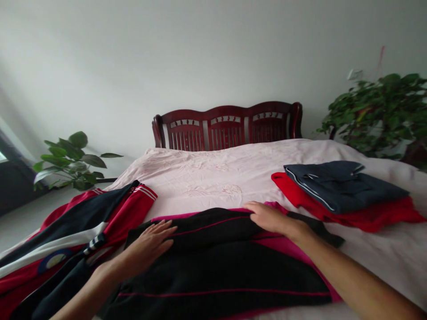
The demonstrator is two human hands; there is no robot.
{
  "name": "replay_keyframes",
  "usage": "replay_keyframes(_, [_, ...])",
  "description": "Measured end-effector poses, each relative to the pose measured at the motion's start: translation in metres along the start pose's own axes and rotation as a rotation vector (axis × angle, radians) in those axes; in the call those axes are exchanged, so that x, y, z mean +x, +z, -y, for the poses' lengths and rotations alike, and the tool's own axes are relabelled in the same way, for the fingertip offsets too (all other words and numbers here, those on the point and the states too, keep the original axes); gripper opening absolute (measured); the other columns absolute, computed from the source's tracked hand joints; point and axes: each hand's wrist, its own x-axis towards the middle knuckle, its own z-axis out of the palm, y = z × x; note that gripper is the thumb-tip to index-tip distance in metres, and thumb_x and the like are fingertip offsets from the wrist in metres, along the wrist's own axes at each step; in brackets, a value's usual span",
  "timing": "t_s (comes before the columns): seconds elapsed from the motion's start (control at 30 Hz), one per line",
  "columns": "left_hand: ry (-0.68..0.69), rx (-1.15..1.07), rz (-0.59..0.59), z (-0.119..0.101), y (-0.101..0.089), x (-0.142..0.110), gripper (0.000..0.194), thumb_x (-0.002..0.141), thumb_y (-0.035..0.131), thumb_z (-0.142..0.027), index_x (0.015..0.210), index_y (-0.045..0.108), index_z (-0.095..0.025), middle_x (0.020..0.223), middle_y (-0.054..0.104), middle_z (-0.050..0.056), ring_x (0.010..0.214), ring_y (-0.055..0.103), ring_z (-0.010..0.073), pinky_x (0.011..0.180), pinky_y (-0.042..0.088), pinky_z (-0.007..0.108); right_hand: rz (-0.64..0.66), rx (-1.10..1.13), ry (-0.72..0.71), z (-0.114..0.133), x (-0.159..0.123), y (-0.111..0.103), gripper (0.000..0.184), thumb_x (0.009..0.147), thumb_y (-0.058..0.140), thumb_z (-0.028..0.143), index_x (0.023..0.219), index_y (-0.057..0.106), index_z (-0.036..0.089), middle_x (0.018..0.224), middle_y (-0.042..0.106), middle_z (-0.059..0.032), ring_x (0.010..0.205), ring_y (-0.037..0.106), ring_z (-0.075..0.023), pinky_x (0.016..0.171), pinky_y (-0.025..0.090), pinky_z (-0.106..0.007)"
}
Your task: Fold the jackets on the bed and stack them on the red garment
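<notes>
A black garment with magenta piping and panels (233,266) lies spread out in front of me on the bed. My left hand (151,240) rests palm down on its left part, fingers stretched and a little apart. Across the garment's far edge lies my right hand (267,218), its fingers extended to the left over the cloth; the undersides of those fingers are hidden. Magenta fabric shows beside the right hand and along the right side of the garment.
On the left lies a red, navy and white jacket (116,218). A folded dark blue garment (343,184) sits on a red one (373,220) at the right. The pink bedsheet (213,178) reaches the dark wooden headboard (227,129). Leafy plants (71,162) flank the bed.
</notes>
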Motion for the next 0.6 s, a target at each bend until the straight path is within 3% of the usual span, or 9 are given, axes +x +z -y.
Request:
replay_keyframes(0.13, [-0.043,0.189,-0.128,-0.023,0.042,0.031,0.054,0.098,0.046,-0.039,0.152,0.039,-0.032,0.16,0.034,0.011,0.149,0.027,0.0349,0.117,0.023,0.065,-0.064,-0.045,-0.164,0.071,0.016,0.042,0.057,0.097,0.042,0.039,0.149,0.044,0.016,0.156,0.042,-0.0129,0.146,0.033,-0.0257,0.12,0.025,-0.043])
replay_keyframes(0.23, [-0.047,0.272,-0.176,-0.019,0.059,0.044,0.058,0.098,0.047,-0.042,0.153,0.035,-0.034,0.161,0.034,0.012,0.149,0.027,0.0351,0.117,0.02,0.065,0.03,-0.11,-0.161,0.079,0.027,0.07,0.061,0.099,0.041,0.048,0.153,0.038,0.02,0.161,0.032,-0.0122,0.15,0.023,-0.0286,0.122,0.016,-0.052])
replay_keyframes(0.3, [-0.033,0.304,-0.188,-0.009,0.057,0.046,0.06,0.097,0.049,-0.045,0.154,0.034,-0.034,0.16,0.035,0.013,0.149,0.027,0.0348,0.118,0.019,0.063,0.065,-0.157,-0.104,0.057,0.03,0.075,0.061,0.098,0.04,0.051,0.152,0.038,0.023,0.161,0.032,-0.0112,0.15,0.025,-0.0289,0.121,0.016,-0.054])
replay_keyframes(0.43, [-0.065,0.333,-0.197,0.015,0.045,0.034,0.064,0.092,0.056,-0.05,0.151,0.041,-0.032,0.16,0.036,0.014,0.148,0.029,0.0365,0.118,0.014,0.064,-0.005,-0.296,0.004,-0.015,0.019,0.065,0.052,0.1,0.036,0.045,0.147,0.046,0.026,0.157,0.041,-0.0096,0.146,0.034,-0.0276,0.119,0.023,-0.053])
replay_keyframes(0.5, [-0.175,0.292,-0.224,0.026,0.04,0.023,0.061,0.093,0.052,-0.051,0.149,0.044,-0.03,0.159,0.038,0.014,0.148,0.03,0.0365,0.118,0.016,0.064,-0.063,-0.36,0.01,-0.047,0.009,0.057,0.047,0.099,0.038,0.037,0.143,0.05,0.026,0.154,0.045,-0.0088,0.145,0.036,-0.0257,0.118,0.027,-0.049])
replay_keyframes(0.6, [-0.433,0.111,-0.317,0.042,0.034,0.005,0.059,0.098,0.035,-0.05,0.147,0.046,-0.02,0.151,0.049,0.017,0.14,0.043,0.0335,0.113,0.033,0.054,-0.096,-0.331,0.049,-0.069,0.002,0.045,0.045,0.095,0.042,0.029,0.138,0.055,0.024,0.149,0.051,-0.0089,0.14,0.043,-0.0242,0.114,0.033,-0.045])
